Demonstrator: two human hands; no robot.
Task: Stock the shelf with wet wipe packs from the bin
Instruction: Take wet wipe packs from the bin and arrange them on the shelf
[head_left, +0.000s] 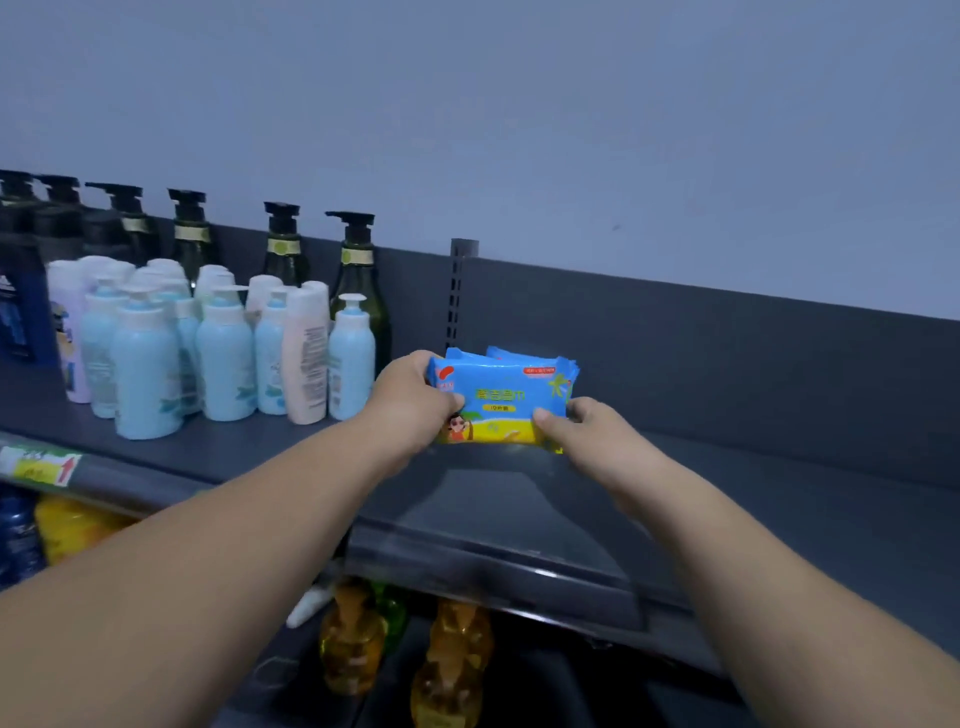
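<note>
While both arms stretch out over it, the dark grey shelf (779, 493) carries tall dark pump bottles (358, 280) at the far left, with pale blue lotion bottles (223, 358) nearer. Just right of them, the blue and yellow wet wipe packs (501, 395) are held upright, low over the shelf. The left hand (410, 405) grips their left end and the right hand (597, 436) the lower right corner, thumbs pressed on the front.
</note>
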